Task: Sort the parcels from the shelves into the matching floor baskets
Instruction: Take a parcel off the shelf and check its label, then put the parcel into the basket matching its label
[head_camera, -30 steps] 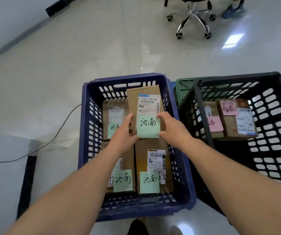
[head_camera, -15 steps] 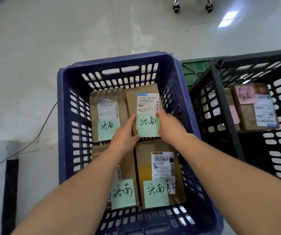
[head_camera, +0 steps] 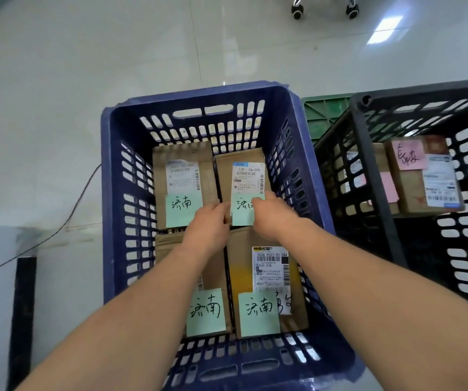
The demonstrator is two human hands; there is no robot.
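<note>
Your left hand [head_camera: 209, 227] and right hand [head_camera: 273, 217] both pinch the parcel [head_camera: 242, 165] between them, down in the basket [head_camera: 199, 95].

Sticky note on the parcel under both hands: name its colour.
Sticky note on the parcel: pale green, black handwriting; head view.

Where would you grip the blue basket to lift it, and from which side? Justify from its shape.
Grip the long handle slots just under the rim of the blue basket, one on the far short wall, its pair on the near wall. Come from outside each end, fingers hooked inward: only these openings look wide enough for fingers.
</note>
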